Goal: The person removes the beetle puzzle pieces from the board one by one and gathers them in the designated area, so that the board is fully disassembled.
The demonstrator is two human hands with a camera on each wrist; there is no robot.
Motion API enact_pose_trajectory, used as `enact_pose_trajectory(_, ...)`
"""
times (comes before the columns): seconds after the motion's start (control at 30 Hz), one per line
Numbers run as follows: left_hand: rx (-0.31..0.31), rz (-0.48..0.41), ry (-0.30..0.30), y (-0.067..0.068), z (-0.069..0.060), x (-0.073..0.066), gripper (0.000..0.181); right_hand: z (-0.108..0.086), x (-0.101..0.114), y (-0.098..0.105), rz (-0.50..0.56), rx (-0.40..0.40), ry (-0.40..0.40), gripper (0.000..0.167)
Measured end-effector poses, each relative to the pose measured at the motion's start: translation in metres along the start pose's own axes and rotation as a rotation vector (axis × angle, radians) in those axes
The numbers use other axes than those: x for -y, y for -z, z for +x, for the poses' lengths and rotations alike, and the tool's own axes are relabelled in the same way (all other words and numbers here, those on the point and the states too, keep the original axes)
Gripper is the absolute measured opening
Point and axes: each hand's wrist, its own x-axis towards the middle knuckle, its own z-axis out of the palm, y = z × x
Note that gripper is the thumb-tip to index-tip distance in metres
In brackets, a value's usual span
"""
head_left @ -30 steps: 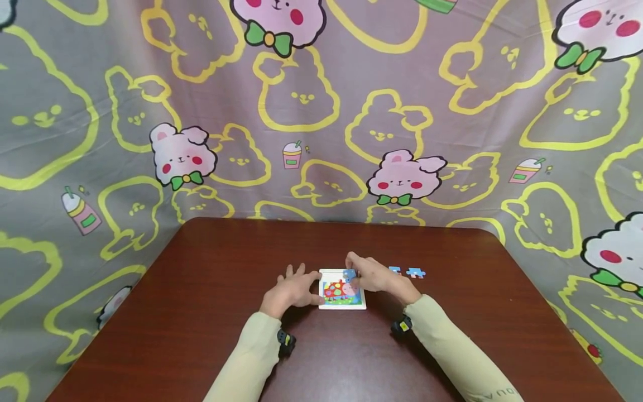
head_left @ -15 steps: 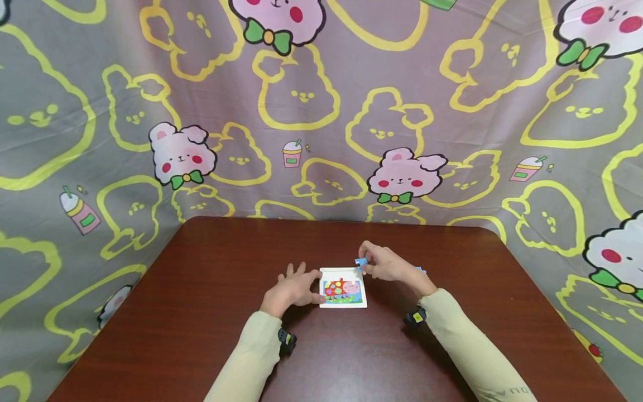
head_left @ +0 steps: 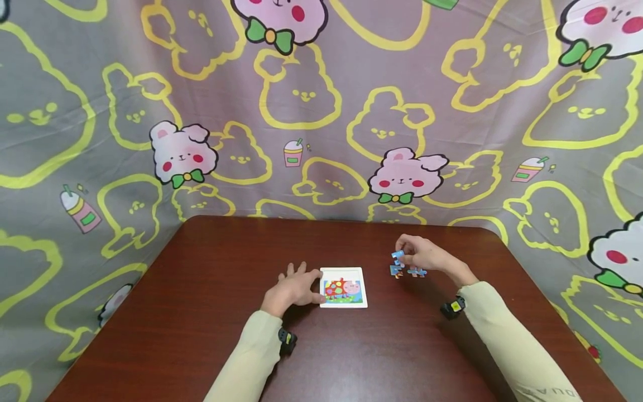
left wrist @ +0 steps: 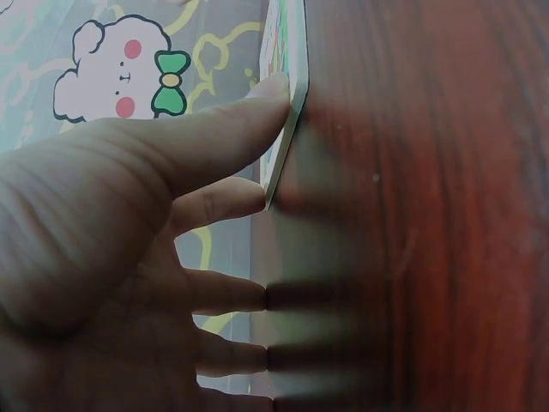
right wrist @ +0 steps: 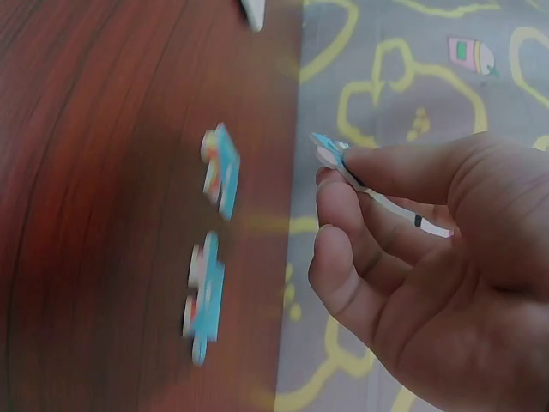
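Note:
A white-framed jigsaw board (head_left: pixel 365 296) lies on the table, its lower part filled with a red spotted ladybird picture and its upper strip bare white. My left hand (head_left: pixel 293 288) rests at the board's left edge, fingers spread and fairly straight, the thumb (left wrist: pixel 249 120) touching the frame in the left wrist view. Off to the right, my right hand (head_left: pixel 428 255) pinches a blue jigsaw piece (head_left: pixel 398 255) between thumb and fingers, above the table. Beneath it lie two loose blue jigsaw pieces, one nearer the board (right wrist: pixel 226 172) and another farther right (right wrist: pixel 206 296).
The dark reddish-brown table (head_left: pixel 226 251) extends around the board on all sides. Behind it hangs a grey cloth (head_left: pixel 321 123) printed with yellow outlines and rabbit faces. Each wrist carries a small black camera (head_left: pixel 287 340).
My right hand has lifted the blue piece from the board's upper right corner and carried it right, over the loose pieces. My left hand has stayed at the board's edge.

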Motion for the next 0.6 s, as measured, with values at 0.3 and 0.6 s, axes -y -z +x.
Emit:
enact_pose_trajectory(0.3,-0.003,-0.017,0.016,0.001,-0.005,0.004,0.064,-0.013,-0.018,0.017,-0.065,0.012,-0.069,0.009)
enact_pose_trajectory(0.6,0.002,-0.014,-0.005,0.001,-0.002,0.001,0.064,-0.033,-0.044,0.030,-0.107,0.034,-0.117,0.012)
